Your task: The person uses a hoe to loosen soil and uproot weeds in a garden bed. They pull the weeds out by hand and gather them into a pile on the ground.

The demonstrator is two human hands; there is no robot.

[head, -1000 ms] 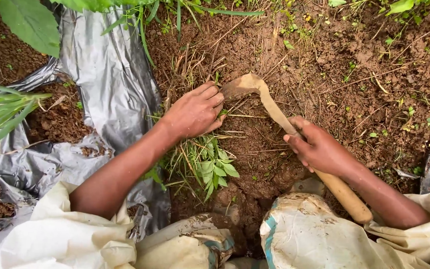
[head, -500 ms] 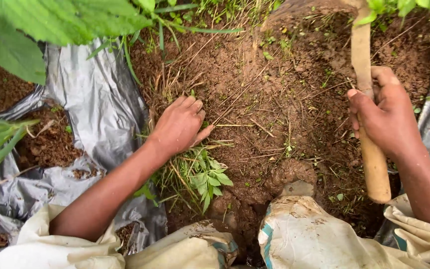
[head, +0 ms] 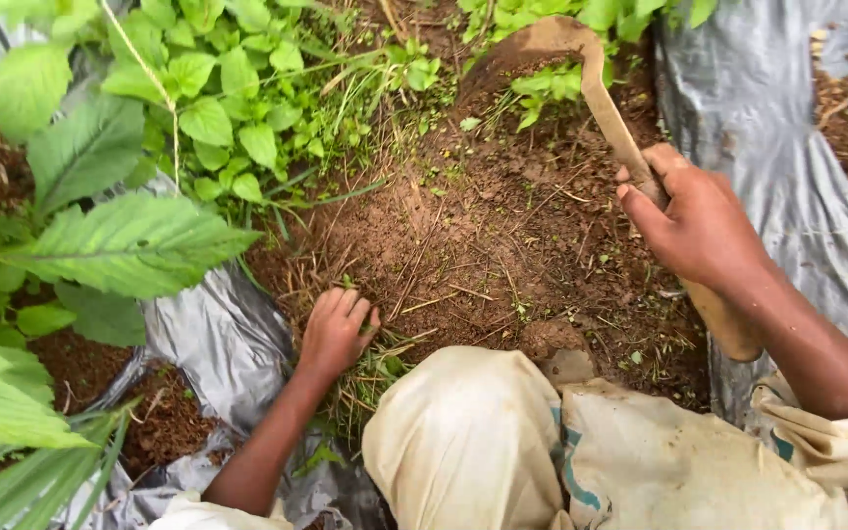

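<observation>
Bare soil [head: 503,226] lies open at centre between both hands. Leafy plants [head: 218,98] crowd ten to twelve o'clock, grey plastic sheeting [head: 787,128] walls two o'clock, and cloth-covered knees [head: 473,442] block six.

No labels, signs or screens in view. Only packaging-type item: a cream woven sack [head: 640,461] with teal printed marks, draped over the person's knees at bottom centre-right, creased and dirt-stained. Grey plastic sheeting [head: 218,344] lies over the soil beds at left and upper right, no print on it
</observation>
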